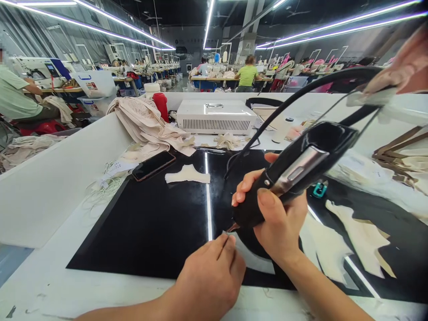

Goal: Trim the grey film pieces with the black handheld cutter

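My right hand [284,223] is wrapped around a black handheld tool [301,160] with a silver lever along its side and a thick black cable at its upper end. The tool slants down to the left, its narrow metal tip [233,228] right beside the fingers of my left hand [212,272]. Those fingers are pinched on the edge of a pale curved fabric piece [257,262], which lies partly under my hands on a black board [143,232]. Cream fabric pieces [357,234] lie right of my right hand. Another cream cutout [187,174] rests farther back.
A phone [154,165] lies at the board's back left, near a beige fabric pile [143,118]. A white vented box [216,117] stands behind. At right are a teal gadget [320,189] and clear plastic bags [368,174]. Another person's blurred hand [406,67] is near the cable.
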Motion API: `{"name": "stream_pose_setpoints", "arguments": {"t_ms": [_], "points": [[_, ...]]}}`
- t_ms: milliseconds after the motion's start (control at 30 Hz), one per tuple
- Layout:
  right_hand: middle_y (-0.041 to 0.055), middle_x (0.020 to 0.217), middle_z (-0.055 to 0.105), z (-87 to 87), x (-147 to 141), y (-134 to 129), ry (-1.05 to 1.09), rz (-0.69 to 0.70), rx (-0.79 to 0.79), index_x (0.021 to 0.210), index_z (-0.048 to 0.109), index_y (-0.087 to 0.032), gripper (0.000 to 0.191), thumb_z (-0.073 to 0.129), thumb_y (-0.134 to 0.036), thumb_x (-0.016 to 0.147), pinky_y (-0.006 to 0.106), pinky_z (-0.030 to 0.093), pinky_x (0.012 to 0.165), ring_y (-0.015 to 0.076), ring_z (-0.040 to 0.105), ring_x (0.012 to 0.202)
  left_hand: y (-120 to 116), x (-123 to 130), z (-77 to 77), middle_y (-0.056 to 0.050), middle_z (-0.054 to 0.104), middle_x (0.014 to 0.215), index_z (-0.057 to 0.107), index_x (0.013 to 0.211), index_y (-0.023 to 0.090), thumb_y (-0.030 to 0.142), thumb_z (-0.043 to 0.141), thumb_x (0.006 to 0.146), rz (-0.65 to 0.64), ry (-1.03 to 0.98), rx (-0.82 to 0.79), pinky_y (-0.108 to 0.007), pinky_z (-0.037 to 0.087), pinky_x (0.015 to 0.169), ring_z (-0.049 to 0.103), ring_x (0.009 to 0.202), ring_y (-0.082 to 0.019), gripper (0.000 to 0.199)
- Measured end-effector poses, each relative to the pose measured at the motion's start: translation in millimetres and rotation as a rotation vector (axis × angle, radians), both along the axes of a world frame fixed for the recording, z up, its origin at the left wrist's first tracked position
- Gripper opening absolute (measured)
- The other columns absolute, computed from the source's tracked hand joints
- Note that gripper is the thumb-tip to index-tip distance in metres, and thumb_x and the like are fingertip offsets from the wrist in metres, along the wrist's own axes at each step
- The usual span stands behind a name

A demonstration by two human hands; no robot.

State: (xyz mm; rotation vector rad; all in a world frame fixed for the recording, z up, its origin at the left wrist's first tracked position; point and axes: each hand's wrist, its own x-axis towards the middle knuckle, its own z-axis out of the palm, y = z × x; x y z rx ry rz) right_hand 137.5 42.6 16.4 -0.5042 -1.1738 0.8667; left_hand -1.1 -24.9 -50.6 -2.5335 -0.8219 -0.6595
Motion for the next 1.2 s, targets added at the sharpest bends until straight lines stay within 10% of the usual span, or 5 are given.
{"name": "stream_pose_setpoints", "arguments": {"t_ms": [600, 1200], "points": [[-0.0013, 0.083, 0.068, 7.7, 63.6, -51.9, -0.088, -0.174, -0.067, 0.126, 0.061, -0.028, 0.042, 0.079, -0.036, 0.089, 0.034, 0.056, 0.054, 0.0166, 0.063, 0.061, 0.2, -7.8, 9.3, -0.011, 0.075, 0.123, 0.067, 0.117, 0.008, 0.007, 0.046, 0.102, -0.066, 0.037, -0.108, -0.039, 0.056, 0.103, 0.072, 0.115, -0.026, 0.025], [-0.0013, 0.077, 0.068, 7.6, 46.5, -57.7, -0.004, -0.181, -0.051, 0.119, 0.06, -0.028, 0.05, 0.086, -0.045, 0.081, 0.03, 0.054, 0.044, 0.0158, 0.061, 0.055, 13.1, 0.2, 15.9, -0.008, 0.071, 0.107, 0.067, 0.114, 0.01, 0.013, 0.051, 0.104, -0.191, 0.047, -0.257, -0.04, 0.06, 0.094, 0.068, 0.101, -0.023, 0.019]]}}
